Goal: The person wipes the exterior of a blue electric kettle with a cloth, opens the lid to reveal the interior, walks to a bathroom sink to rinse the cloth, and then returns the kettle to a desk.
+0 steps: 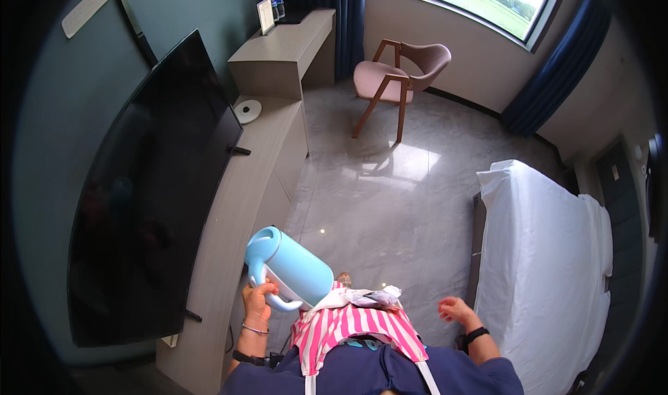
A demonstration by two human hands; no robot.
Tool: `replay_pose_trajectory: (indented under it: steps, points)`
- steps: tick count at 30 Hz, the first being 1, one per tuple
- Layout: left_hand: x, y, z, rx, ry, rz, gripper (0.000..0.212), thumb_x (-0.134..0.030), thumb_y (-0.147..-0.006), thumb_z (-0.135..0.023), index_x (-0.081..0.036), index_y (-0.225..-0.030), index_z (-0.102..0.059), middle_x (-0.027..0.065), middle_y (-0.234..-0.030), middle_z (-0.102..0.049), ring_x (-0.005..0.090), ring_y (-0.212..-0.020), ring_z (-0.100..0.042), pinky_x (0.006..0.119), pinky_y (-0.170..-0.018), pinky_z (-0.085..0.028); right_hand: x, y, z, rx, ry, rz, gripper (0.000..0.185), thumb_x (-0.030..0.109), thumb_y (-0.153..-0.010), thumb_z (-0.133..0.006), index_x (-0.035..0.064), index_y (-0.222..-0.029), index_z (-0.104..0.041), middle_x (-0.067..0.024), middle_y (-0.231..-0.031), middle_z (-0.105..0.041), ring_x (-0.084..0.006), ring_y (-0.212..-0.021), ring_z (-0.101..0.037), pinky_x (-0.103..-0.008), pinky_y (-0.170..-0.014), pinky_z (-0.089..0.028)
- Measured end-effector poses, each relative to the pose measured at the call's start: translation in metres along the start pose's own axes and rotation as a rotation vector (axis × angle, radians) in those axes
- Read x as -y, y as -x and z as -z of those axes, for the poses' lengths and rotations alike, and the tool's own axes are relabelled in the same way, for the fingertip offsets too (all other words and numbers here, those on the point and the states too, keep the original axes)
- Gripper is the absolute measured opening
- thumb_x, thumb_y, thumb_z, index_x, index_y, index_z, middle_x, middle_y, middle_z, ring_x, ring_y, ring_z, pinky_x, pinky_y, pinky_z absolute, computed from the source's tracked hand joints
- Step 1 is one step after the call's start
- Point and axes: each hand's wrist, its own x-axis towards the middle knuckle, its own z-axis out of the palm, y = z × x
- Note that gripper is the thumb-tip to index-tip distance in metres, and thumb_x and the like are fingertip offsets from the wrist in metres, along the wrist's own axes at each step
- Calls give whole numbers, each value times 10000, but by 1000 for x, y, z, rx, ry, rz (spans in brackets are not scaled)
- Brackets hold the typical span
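A light blue electric kettle or jug point(300, 267) with a white and blue handle is tilted over on its side in front of my body. My left hand point(259, 298) grips its handle, beside the edge of the long wooden cabinet. My right hand point(454, 310) hangs in the air near the foot of the bed, with nothing visible in it and its fingers slightly curled. Between my hands is a pink and white striped apron point(355, 324), with crumpled white and purple material point(383, 296) at its pocket.
On the left, a large television point(156, 202) stands on the cabinet point(229, 228), with a round white disc point(248, 111) behind it. A desk point(282, 48) holds water bottles and a sign. A pink chair point(381, 80) stands near the window. The bed point(537, 259) is on the right.
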Motion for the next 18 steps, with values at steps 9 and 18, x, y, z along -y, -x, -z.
replay_pose_trajectory:
  steps: [9, 18]
  points:
    - [-102, -186, -251, 218, 31, -122, 241, 29, -634, -646, 15, -848, -537, 94, -711, -563, 214, -620, -588, 323, -647, -513, -92, -100, 104, -198, -48, -240, 137, 95, -784, -586, 37, -904, -615, -68, -685, -616, -195, -604, -597, -339, -497, -482]
    - [-211, -327, -476, 288, 160, -373, 266, 53, -666, -622, 8, -909, -523, 50, -767, -543, 147, -745, -545, 309, -770, -475, 109, -309, 279, -81, 194, -133, 73, 71, -779, -572, 44, -837, -608, -78, -672, -611, -205, -550, -580, -357, -449, -463]
